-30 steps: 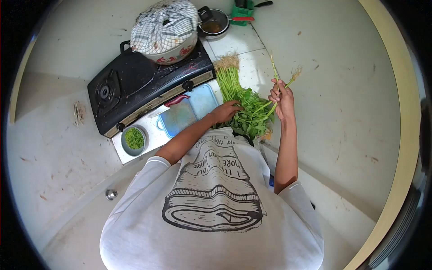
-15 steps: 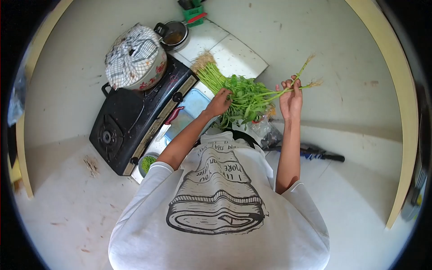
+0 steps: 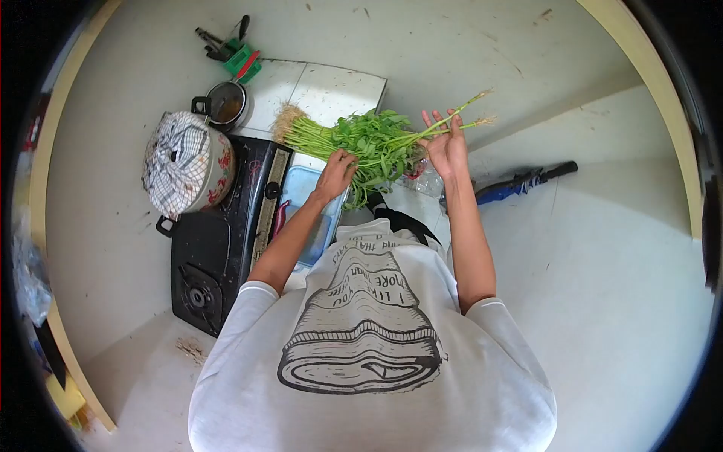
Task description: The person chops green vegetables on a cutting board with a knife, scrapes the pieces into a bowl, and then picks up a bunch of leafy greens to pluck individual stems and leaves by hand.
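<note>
A large bunch of leafy green stalks lies on the white tiles, its pale roots toward the stove. My left hand rests on the near side of the bunch, with fingers curled against the leaves and stems. To the right, my right hand holds a few long stems near their root end, between thumb and forefinger, palm up and the other fingers spread. The leafy ends of these stems overlap the bunch.
At left stands a black stove with a cloth-covered pot. Behind it are a small pan and a green utensil basket. A blue tray lies below the bunch; an umbrella is at right.
The view has turned, so stove, bunch and both hands appear further left. My right hand still holds the stems, its other fingers now more spread. My left hand stays at the bunch.
</note>
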`<action>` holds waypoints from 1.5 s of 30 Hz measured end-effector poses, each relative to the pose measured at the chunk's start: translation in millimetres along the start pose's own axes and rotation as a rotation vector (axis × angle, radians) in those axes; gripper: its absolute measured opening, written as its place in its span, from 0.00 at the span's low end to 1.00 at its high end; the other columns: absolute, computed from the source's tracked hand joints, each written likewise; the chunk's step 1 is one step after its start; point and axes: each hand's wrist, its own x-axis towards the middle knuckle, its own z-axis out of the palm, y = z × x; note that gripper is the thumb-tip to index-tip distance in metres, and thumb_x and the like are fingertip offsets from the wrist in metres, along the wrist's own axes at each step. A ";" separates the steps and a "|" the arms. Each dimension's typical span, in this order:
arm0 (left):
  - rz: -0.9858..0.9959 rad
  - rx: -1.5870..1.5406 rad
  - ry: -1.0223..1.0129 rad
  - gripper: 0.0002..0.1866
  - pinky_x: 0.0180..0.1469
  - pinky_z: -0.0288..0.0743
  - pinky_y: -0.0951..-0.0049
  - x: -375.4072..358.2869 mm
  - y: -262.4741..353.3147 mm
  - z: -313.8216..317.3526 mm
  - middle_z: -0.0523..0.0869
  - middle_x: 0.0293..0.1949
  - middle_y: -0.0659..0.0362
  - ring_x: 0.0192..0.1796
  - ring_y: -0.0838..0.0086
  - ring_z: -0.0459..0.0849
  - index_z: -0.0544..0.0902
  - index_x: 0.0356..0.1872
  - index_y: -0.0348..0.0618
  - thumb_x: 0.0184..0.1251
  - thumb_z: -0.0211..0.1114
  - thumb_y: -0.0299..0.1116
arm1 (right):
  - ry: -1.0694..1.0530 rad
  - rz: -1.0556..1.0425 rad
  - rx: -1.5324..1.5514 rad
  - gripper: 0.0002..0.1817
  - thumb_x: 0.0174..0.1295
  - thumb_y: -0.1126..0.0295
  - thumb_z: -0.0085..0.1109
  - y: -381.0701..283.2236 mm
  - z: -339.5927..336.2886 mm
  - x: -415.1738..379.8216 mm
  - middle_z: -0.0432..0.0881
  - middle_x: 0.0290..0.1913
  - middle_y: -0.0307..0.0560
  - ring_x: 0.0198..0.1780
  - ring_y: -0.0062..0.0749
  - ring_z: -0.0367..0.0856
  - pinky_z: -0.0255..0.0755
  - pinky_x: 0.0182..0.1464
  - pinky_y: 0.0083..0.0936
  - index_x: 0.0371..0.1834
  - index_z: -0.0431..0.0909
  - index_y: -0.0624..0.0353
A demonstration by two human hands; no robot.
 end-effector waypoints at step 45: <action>-0.738 -0.759 0.378 0.15 0.59 0.80 0.69 -44.6 -17.1 -77.2 0.85 0.57 0.59 0.61 0.72 0.82 0.83 0.59 0.43 0.82 0.57 0.38 | -0.078 0.178 0.278 0.11 0.83 0.55 0.41 14.9 40.5 9.9 0.71 0.58 0.47 0.74 0.46 0.69 0.57 0.74 0.78 0.59 0.65 0.44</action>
